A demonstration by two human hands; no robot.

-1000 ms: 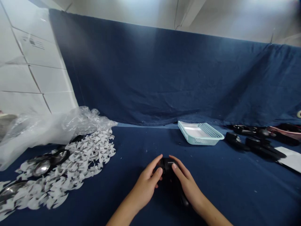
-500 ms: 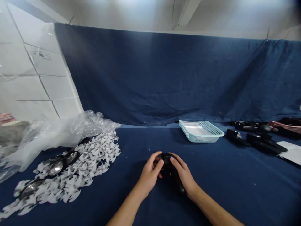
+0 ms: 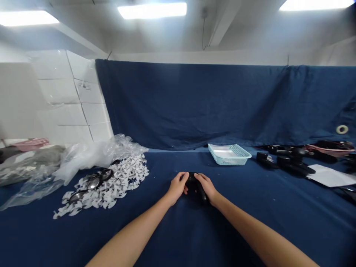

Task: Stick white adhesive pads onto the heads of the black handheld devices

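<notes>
Our left hand (image 3: 176, 188) and right hand (image 3: 208, 187) clamp the black handheld device (image 3: 193, 183) from both sides, low over the blue cloth tabletop (image 3: 258, 218); an even two-handed hold keeps it steady.

Your left hand (image 3: 177, 188) and right hand (image 3: 207, 188) sit just either side of a black handheld object (image 3: 194, 185), leaving only a narrow gap between them. Ahead, you can pass over the navy cloth tabletop (image 3: 178, 237) as far as a pale-blue plastic mesh tray (image 3: 228, 155), slightly right. Farther right, black devices (image 3: 292, 165) and a white paper sheet (image 3: 330, 175) stand in the way. Left of your hand, white cut scraps (image 3: 119, 183), round silver pieces (image 3: 94, 182) and crumpled clear plastic film (image 3: 94, 155) obstruct you. A hanging navy fabric curtain (image 3: 189, 104) bounds the far edge.
</notes>
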